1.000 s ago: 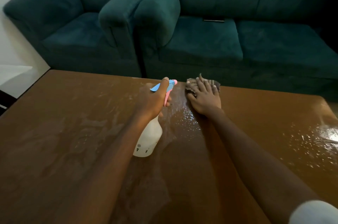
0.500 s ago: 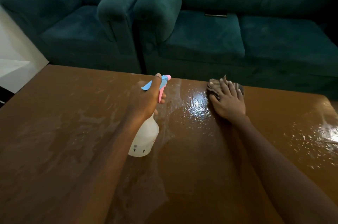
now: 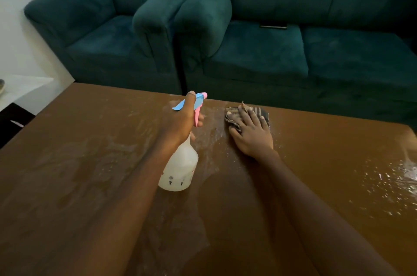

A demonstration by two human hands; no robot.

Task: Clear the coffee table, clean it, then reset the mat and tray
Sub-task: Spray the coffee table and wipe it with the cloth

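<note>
Cloth slid back left, beneath flat fingers of right hand, left hand gripping spray bottle

A white spray bottle is gripped at its neck by the left hand, over the wet coffee table. Just right of that grip, a dark cloth is pressed flat under the right hand. Beyond the grip, a teal sofa is seen.
</note>
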